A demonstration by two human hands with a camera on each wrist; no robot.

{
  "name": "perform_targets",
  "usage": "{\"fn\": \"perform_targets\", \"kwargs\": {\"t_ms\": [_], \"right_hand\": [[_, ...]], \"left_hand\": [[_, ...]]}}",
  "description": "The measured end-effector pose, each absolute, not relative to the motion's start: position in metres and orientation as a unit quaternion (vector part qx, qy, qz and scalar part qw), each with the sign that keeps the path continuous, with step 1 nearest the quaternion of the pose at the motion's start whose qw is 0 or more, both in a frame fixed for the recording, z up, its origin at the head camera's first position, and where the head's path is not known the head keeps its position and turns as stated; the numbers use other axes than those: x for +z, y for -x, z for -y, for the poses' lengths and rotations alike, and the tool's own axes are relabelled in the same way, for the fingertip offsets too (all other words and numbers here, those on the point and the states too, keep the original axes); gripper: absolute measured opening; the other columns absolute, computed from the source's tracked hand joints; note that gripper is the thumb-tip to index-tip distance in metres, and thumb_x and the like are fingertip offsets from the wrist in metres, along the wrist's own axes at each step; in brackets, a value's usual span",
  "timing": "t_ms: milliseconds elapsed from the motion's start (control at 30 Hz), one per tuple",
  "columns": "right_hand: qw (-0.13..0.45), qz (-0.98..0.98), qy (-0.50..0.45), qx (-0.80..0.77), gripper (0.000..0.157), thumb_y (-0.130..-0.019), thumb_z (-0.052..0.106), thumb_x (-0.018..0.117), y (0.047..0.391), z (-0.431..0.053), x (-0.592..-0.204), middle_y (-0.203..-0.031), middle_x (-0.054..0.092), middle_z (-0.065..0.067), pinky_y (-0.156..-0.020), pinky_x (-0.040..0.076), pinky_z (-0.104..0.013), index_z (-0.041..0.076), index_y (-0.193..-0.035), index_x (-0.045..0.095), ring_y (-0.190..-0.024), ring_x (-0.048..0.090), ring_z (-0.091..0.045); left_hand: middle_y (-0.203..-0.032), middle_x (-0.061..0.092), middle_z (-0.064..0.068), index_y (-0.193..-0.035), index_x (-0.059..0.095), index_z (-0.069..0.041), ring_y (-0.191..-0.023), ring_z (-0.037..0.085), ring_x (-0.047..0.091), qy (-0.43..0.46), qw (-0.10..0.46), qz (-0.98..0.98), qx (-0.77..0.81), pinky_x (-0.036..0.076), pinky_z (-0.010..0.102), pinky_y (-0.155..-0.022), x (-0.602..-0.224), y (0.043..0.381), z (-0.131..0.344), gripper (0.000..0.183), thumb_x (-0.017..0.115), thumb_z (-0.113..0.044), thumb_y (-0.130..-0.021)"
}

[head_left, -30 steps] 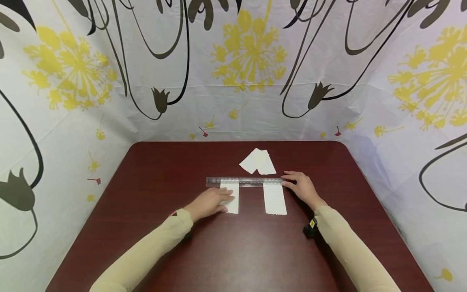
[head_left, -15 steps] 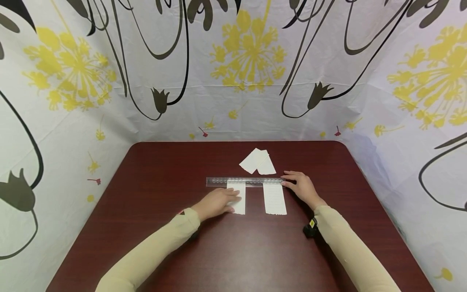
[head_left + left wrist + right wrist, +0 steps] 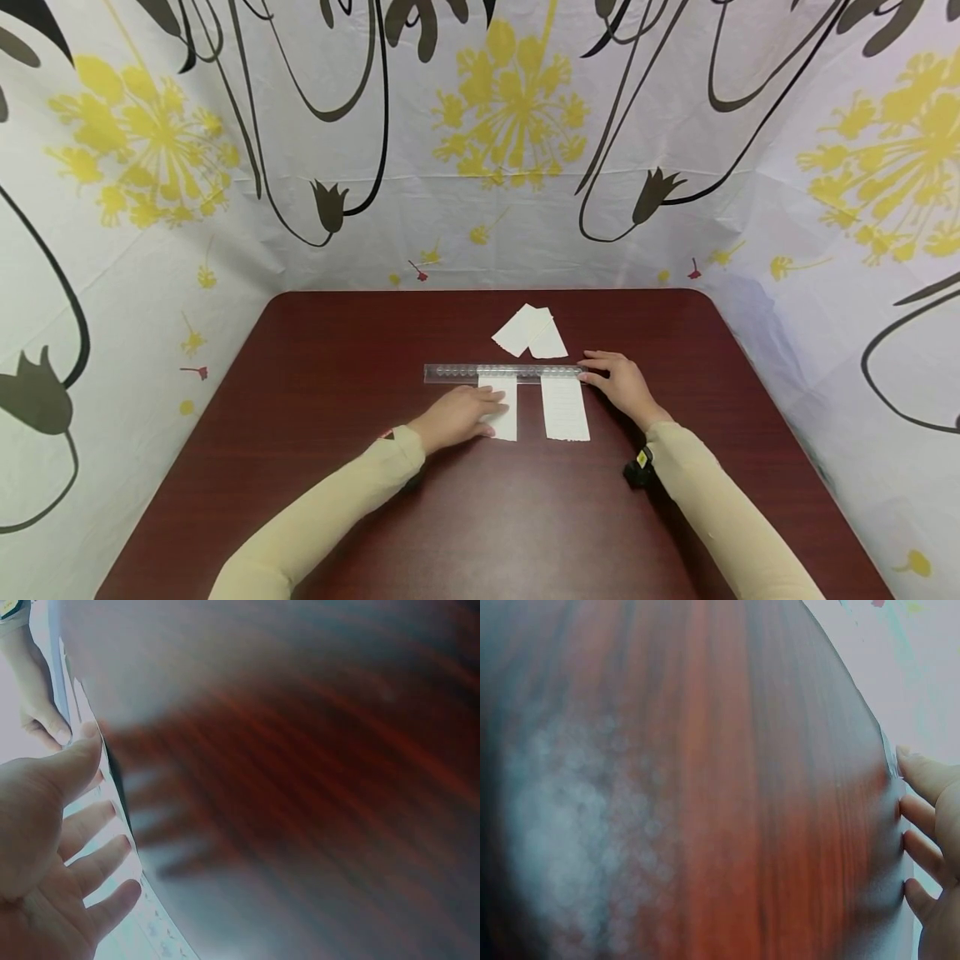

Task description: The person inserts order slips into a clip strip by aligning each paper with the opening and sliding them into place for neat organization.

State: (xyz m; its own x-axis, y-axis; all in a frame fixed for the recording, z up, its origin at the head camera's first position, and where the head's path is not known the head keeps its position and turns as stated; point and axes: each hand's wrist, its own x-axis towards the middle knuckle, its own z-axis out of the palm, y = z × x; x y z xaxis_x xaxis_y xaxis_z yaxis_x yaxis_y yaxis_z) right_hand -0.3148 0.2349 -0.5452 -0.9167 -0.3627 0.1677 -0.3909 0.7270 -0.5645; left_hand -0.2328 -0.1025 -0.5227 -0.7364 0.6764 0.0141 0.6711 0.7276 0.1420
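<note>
A clear ruler [image 3: 528,372] lies crosswise on the table, over the top ends of two white paper strips. My left hand [image 3: 459,414] rests flat on the left strip [image 3: 507,423], its fingers spread and nearly straight; they cover part of that paper. The left wrist view has the same hand [image 3: 45,840] low over the dark wood. At the ruler's right end, my right hand [image 3: 624,387] holds it between thumb and fingers. Beside that hand lies the right strip [image 3: 565,412], faintly lined, with a ragged lower edge. In the right wrist view, the fingertips [image 3: 915,844] reach down near the tabletop.
Behind the ruler, two more white paper pieces [image 3: 517,332] overlap at an angle. The dark red wooden table [image 3: 345,342] has rounded far corners. A patterned white cloth [image 3: 480,250] surrounds it at the back and sides.
My left hand has slid the left paper strip to the right along the ruler, narrowing the gap to the right strip. The right hand and ruler have stayed in place.
</note>
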Motion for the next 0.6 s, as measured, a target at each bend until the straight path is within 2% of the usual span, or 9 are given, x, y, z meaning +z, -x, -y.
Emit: {"fn": "perform_targets", "kwargs": {"t_ms": [600], "right_hand": [[0.018,0.929,-0.200,0.312,0.038,-0.094,0.027,0.068,0.316,-0.236,-0.548,-0.147,0.054,-0.014,-0.111,0.036,-0.061,0.011,-0.128,0.068,-0.140,0.042,-0.040]], "left_hand": [[-0.153,0.048,-0.003,-0.142,0.055,-0.023,-0.143,0.021,0.045,-0.355,0.021,-0.933,0.055,0.037,0.046,-0.117,-0.525,0.234,0.086,0.054,0.064,-0.044,-0.093]]}}
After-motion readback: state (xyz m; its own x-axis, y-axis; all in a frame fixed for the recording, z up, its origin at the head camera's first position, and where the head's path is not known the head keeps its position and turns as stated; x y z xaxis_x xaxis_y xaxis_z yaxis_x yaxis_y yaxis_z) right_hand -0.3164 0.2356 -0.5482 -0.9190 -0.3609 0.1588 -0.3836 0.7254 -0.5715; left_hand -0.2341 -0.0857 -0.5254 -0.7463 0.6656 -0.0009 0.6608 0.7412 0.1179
